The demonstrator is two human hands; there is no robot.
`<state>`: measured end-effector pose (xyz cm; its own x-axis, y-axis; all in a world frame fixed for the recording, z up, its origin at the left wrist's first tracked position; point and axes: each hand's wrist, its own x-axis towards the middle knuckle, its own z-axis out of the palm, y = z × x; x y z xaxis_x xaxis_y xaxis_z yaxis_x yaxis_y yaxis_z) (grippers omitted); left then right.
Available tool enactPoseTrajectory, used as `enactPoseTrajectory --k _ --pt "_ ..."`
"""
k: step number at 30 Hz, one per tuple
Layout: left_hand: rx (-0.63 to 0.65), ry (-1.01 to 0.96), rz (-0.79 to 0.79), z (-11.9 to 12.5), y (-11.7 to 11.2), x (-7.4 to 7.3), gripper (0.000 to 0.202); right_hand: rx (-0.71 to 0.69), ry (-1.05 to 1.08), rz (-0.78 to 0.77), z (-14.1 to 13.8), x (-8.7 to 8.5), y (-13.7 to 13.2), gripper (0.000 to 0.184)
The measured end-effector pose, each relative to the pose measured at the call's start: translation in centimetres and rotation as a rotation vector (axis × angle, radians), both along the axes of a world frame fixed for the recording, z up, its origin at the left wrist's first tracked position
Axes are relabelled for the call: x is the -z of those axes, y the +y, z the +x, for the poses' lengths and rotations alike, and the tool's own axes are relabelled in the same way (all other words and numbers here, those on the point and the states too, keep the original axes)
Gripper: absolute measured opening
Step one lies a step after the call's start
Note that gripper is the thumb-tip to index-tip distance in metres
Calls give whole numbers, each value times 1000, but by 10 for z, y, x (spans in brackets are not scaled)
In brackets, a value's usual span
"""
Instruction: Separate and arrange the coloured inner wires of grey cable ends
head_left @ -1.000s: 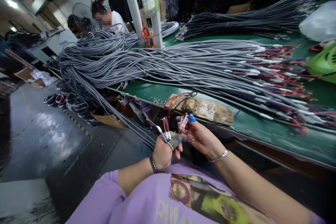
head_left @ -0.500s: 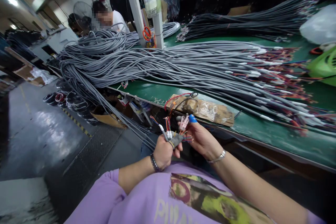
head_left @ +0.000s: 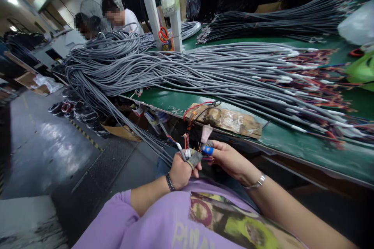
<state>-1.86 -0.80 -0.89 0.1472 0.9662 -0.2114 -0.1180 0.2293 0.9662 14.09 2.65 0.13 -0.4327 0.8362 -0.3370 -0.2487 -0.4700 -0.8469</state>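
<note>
My left hand (head_left: 180, 170) is closed in a fist round the ends of a few grey cables (head_left: 182, 151), whose coloured wire tips stick up above my grey-capped thumb. My right hand (head_left: 230, 159), with a blue cap on one fingertip, is closed in a pinch on a small pale connector (head_left: 206, 133) and on wires right beside my left hand. Both hands sit below the near edge of the green table (head_left: 306, 144). The cables trail down and away to the left under the table.
A big pile of grey cables (head_left: 181, 68) with coloured wire ends covers the table. A taped brown board (head_left: 230, 120) lies at its near edge. A white post (head_left: 175, 11), orange scissors (head_left: 162, 35), a green object (head_left: 362, 71) and a person (head_left: 122, 17) are behind.
My right hand has turned and dropped a little, with the blue-capped finger now lower against my left thumb and the pale connector standing above it. The view shifted slightly.
</note>
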Motion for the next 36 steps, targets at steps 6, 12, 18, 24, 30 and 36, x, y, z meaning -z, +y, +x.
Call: enactPoseTrajectory --k 6,12,18,24,30,36 --pt "181 130 -43 -3 0 -6 44 4 -109 138 -3 -7 -2 35" --pt "96 34 -83 -3 1 -3 45 41 -129 160 -4 3 -3 34" --pt "-61 -101 -88 3 1 -2 45 100 83 22 -3 15 0 34" --pt "-81 -150 -75 9 5 -12 46 182 266 -181 0 9 18 41" --pt "-52 -159 -83 16 11 -16 45 192 222 -104 -8 1 28 40" --pt "-42 -135 -97 16 15 -11 44 296 228 -115 -11 5 27 37"
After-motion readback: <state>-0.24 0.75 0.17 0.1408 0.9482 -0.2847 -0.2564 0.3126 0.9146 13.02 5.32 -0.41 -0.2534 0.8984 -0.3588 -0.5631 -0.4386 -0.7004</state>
